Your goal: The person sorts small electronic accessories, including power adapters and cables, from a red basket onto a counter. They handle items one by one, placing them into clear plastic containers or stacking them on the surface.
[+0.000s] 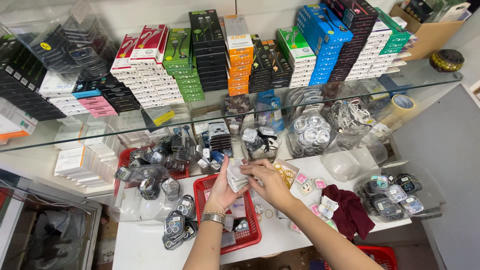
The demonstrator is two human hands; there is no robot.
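Observation:
My left hand (222, 189), with a metal watch on the wrist, holds a stack of small white packets (235, 176) above a red plastic basket (250, 235). My right hand (270, 181) reaches in from the right, and its fingers pinch the top of the same stack. Both hands hover over the white counter (140, 242). More small packets lie in the basket below them.
A glass shelf (430, 80) above carries rows of stacked coloured boxes. On the counter are clear tubs of small cased items (395, 195), a dark red cloth (350, 210), a box of rubber bands (286, 174), another red basket (126, 159) and loose small packs (175, 225).

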